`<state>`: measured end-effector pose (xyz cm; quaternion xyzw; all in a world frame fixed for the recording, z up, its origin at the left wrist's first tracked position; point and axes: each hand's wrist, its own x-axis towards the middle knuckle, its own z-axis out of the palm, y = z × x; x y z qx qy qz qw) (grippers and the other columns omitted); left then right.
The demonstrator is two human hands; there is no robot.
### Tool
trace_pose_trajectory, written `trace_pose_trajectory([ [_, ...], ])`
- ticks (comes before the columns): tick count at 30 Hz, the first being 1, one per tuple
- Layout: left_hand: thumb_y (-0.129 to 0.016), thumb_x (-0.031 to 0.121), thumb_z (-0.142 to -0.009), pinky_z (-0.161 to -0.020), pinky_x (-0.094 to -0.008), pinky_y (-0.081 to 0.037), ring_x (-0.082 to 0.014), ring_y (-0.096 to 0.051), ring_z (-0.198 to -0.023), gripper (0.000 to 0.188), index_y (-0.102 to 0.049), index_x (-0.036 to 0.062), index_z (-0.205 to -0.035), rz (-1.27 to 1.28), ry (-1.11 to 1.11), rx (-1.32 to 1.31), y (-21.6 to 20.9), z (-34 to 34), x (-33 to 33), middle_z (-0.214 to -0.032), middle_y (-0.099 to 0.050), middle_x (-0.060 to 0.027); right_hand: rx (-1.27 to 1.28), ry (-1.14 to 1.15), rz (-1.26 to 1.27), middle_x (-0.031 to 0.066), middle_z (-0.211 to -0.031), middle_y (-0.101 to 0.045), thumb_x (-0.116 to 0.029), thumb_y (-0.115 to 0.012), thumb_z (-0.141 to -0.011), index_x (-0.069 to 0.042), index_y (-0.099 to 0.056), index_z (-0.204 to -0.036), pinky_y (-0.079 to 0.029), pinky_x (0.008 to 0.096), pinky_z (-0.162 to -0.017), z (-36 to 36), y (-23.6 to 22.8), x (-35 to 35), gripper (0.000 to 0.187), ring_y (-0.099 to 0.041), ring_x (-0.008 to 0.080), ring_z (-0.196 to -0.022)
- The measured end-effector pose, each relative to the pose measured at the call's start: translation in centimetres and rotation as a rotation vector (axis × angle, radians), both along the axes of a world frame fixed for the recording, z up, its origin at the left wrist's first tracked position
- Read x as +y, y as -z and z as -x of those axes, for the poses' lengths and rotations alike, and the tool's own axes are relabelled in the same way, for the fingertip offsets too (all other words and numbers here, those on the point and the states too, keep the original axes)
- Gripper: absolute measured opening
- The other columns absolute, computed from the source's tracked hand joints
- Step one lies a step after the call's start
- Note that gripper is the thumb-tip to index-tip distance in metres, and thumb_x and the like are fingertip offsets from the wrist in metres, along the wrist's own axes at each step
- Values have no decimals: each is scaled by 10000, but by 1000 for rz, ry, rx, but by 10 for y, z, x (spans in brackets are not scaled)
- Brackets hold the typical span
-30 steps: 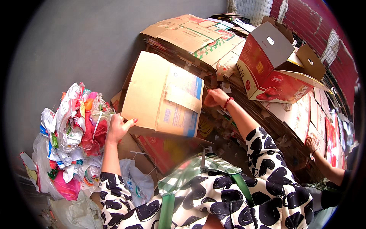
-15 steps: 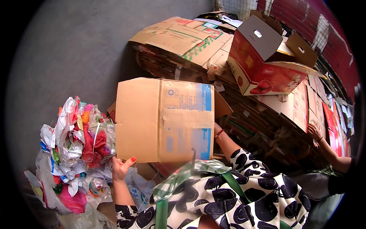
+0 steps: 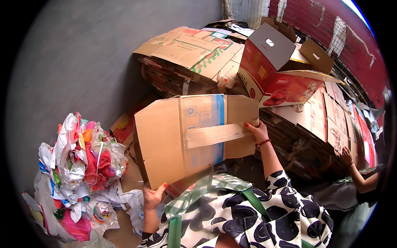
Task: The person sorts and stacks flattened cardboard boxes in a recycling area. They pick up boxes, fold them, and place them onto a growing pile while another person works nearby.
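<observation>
A brown cardboard box (image 3: 161, 140) with blue print hangs tilted in front of me. My left hand (image 3: 154, 197) is closed on its lower left edge, thumb on top. A wide tan strip of packing tape (image 3: 215, 135) stretches across the printed face, partly lifted from it. At its right end, my right hand (image 3: 258, 131) is closed on the strip, in front of the box's outspread right flap. Whether those fingers also pinch the flap, I cannot tell. A dark red bead bracelet circles my right wrist.
Left of me is a heap of plastic bags (image 3: 78, 173). Stacked flattened cardboard (image 3: 182, 51) lies ahead and to the right, with an open red carton (image 3: 285, 87) on top. A co-worker's hand (image 3: 346, 157) touches the stack's right side. A wire mesh (image 3: 246, 12) stands behind.
My right hand has come from behind the box to its right side, drawing the tape strip off the face. The right flap has swung outward. My left hand and the box have shifted right and down.
</observation>
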<state>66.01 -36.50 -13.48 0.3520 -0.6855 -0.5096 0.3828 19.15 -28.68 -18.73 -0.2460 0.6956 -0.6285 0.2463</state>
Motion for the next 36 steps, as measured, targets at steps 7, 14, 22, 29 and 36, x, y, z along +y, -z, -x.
trace_pose_trajectory([
  [7, -632, -47, -705, -664, -268, -467, -162, -607, -745, 164, -626, -11, -865, 52, 84, -36, -35, -2, 2, -822, -646, -93, 424, 31, -682, 197, -979, -611, -413, -719, -687, 29, -492, -1119, -482, 314, -754, 45, -91, 53, 658, -612, 233, -878],
  [14, -677, -10, -633, -608, -323, -458, -284, -596, -676, 192, -637, 18, -819, 338, 161, -164, -45, 3, -8, -757, -623, -123, 1018, -829, -304, 148, -1388, -268, -311, -804, -539, -51, -217, -1359, -136, 426, -1086, -31, -163, -17, 1041, -190, 287, -1316],
  [22, -691, 67, -623, -813, -424, -413, -339, -556, -865, 240, -641, 45, -857, 544, -5, -273, -42, -31, -43, -843, -614, -130, 840, -818, -167, 161, -732, -624, -195, -786, -562, -21, -595, -951, -492, 318, -631, -59, -145, -43, 467, -630, 271, -683],
  [29, -529, 5, -830, -978, -325, -331, -226, -443, -1136, 404, -421, -21, -1219, 481, -710, 164, -12, -40, -89, -1206, -472, -139, 673, -462, 97, 77, -648, -624, -80, -758, -600, -12, -611, -850, -467, 245, -557, -71, -167, -72, 298, -564, 54, -610],
  [36, -497, 166, -905, -873, -265, -409, -148, -518, -994, 326, -460, 29, -1198, -174, -441, 406, 63, 6, -88, -1088, -528, -76, -151, -186, 414, 41, -926, -632, -104, -730, -726, -33, -611, -957, -459, 266, -770, -29, -111, -123, 269, -576, 122, -843],
])
